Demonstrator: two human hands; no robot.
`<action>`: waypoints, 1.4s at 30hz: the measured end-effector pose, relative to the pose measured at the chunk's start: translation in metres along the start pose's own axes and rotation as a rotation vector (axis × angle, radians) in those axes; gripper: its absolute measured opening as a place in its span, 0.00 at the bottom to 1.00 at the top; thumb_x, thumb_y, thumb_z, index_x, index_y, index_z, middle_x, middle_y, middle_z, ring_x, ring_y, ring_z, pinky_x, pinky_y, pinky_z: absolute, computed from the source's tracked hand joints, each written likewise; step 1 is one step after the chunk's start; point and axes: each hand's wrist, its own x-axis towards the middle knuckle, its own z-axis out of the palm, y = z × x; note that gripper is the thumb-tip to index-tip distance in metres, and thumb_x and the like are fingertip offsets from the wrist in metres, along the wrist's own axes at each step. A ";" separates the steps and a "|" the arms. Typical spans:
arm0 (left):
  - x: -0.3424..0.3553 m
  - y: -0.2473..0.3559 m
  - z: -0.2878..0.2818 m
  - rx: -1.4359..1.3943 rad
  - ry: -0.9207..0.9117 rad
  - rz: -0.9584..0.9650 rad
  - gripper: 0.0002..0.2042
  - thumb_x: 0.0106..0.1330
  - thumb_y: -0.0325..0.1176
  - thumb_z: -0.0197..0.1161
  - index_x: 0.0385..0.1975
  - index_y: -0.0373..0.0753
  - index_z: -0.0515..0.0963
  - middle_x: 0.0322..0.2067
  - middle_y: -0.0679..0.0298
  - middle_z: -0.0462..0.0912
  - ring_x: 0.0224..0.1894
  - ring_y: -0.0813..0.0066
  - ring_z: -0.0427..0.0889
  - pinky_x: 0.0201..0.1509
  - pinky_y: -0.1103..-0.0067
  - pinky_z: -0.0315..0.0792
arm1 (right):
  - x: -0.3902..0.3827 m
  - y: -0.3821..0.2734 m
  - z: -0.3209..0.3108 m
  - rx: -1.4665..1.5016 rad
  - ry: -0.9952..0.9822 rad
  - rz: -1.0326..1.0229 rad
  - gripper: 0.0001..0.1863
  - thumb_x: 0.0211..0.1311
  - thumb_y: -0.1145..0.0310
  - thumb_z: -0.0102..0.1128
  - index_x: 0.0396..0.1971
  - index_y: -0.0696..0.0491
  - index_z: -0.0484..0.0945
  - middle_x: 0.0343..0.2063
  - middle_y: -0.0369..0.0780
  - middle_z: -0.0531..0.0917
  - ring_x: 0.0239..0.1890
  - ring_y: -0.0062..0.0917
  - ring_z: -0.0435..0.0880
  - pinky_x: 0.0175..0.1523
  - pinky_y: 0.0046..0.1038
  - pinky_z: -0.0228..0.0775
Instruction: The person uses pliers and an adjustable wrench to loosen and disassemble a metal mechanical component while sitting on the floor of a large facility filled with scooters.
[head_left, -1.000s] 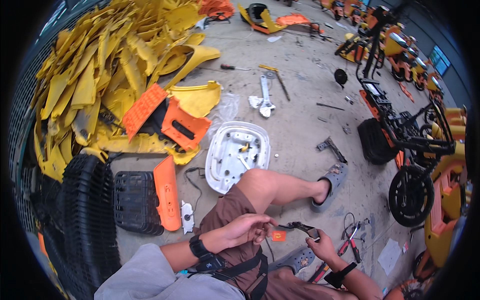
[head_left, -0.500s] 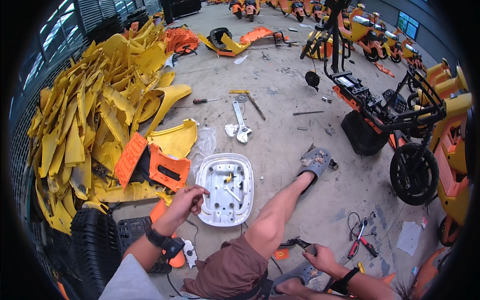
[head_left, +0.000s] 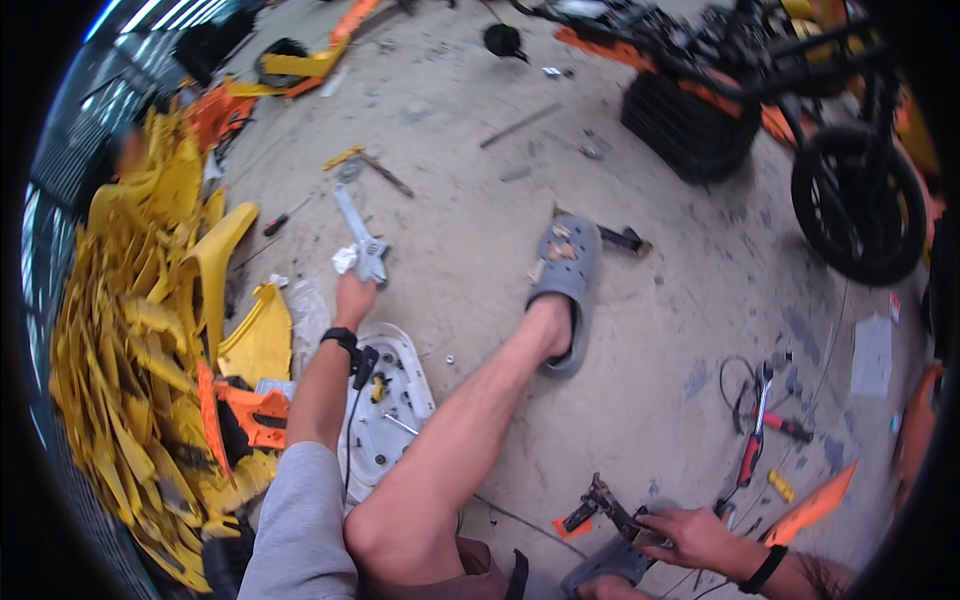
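My left hand [head_left: 356,298] reaches forward, fingers closed at the jaw end of a silver adjustable wrench [head_left: 352,218] on the floor, beside crumpled white paper [head_left: 344,258]. The fingertips are partly hidden. Under that forearm is a white plastic tray [head_left: 405,398] holding small fittings and tools. My right hand [head_left: 672,532], low at the right, grips a dark, dirty metal bracket [head_left: 612,505] above a small orange card [head_left: 568,530]. My outstretched leg ends in a grey clog [head_left: 562,270], with another dark bracket [head_left: 625,239] beside it.
Piled yellow panels [head_left: 140,340] and orange pieces [head_left: 255,410] line the left. A stripped scooter frame with a black wheel [head_left: 855,205] stands upper right. Red-handled tools with cables [head_left: 750,450], a paper sheet [head_left: 872,355], a screwdriver [head_left: 275,226] and loose bars [head_left: 520,125] lie around.
My left hand has moved forward past the white tray onto the wrench. The view has shifted, and my right hand still holds the bracket.
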 end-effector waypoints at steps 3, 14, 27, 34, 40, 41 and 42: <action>0.032 -0.019 0.022 0.279 -0.155 -0.198 0.33 0.59 0.53 0.60 0.47 0.23 0.73 0.49 0.36 0.75 0.50 0.41 0.77 0.57 0.59 0.70 | 0.000 0.003 -0.004 0.068 -0.006 0.039 0.24 0.54 0.56 0.67 0.48 0.52 0.79 0.31 0.38 0.82 0.25 0.32 0.83 0.26 0.30 0.75; 0.033 -0.002 -0.010 0.067 -0.419 -0.203 0.22 0.45 0.44 0.75 0.32 0.29 0.81 0.27 0.59 0.82 0.26 0.70 0.83 0.29 0.75 0.76 | 0.000 0.020 -0.010 0.139 0.047 -0.019 0.20 0.55 0.61 0.65 0.44 0.57 0.78 0.31 0.40 0.81 0.28 0.35 0.83 0.31 0.32 0.76; -0.019 0.086 -0.114 -0.689 -0.659 -0.529 0.11 0.56 0.33 0.66 0.33 0.34 0.76 0.29 0.62 0.78 0.30 0.71 0.80 0.40 0.72 0.82 | -0.005 0.008 0.008 0.138 0.065 0.015 0.24 0.54 0.57 0.64 0.50 0.52 0.77 0.36 0.40 0.82 0.36 0.38 0.83 0.35 0.36 0.76; -0.094 0.118 -0.201 -1.388 -0.512 -0.617 0.08 0.58 0.17 0.61 0.36 0.30 0.72 0.35 0.56 0.77 0.37 0.64 0.80 0.47 0.72 0.82 | 0.010 0.007 -0.008 -0.111 -0.024 -0.122 0.20 0.57 0.54 0.61 0.42 0.53 0.80 0.32 0.44 0.83 0.35 0.43 0.83 0.38 0.40 0.76; -0.224 0.142 -0.277 -1.455 -0.816 -0.386 0.21 0.53 0.22 0.63 0.49 0.27 0.71 0.35 0.57 0.79 0.35 0.71 0.79 0.43 0.78 0.78 | 0.026 -0.014 -0.018 -0.257 -0.030 0.038 0.19 0.57 0.50 0.60 0.38 0.51 0.81 0.30 0.45 0.84 0.34 0.45 0.83 0.40 0.44 0.76; -0.247 0.147 -0.281 -1.512 -0.913 -0.277 0.25 0.52 0.23 0.63 0.53 0.26 0.70 0.35 0.58 0.79 0.35 0.72 0.80 0.42 0.78 0.77 | 0.031 -0.013 -0.020 -0.231 -0.012 0.077 0.20 0.57 0.51 0.60 0.41 0.51 0.80 0.33 0.46 0.84 0.37 0.44 0.83 0.42 0.43 0.75; -0.270 0.147 -0.287 -1.571 -0.942 -0.267 0.27 0.51 0.23 0.64 0.54 0.26 0.69 0.36 0.57 0.80 0.34 0.72 0.80 0.42 0.79 0.77 | 0.039 -0.014 -0.018 -0.191 0.001 0.099 0.21 0.58 0.52 0.60 0.44 0.52 0.79 0.36 0.46 0.84 0.39 0.44 0.82 0.44 0.42 0.75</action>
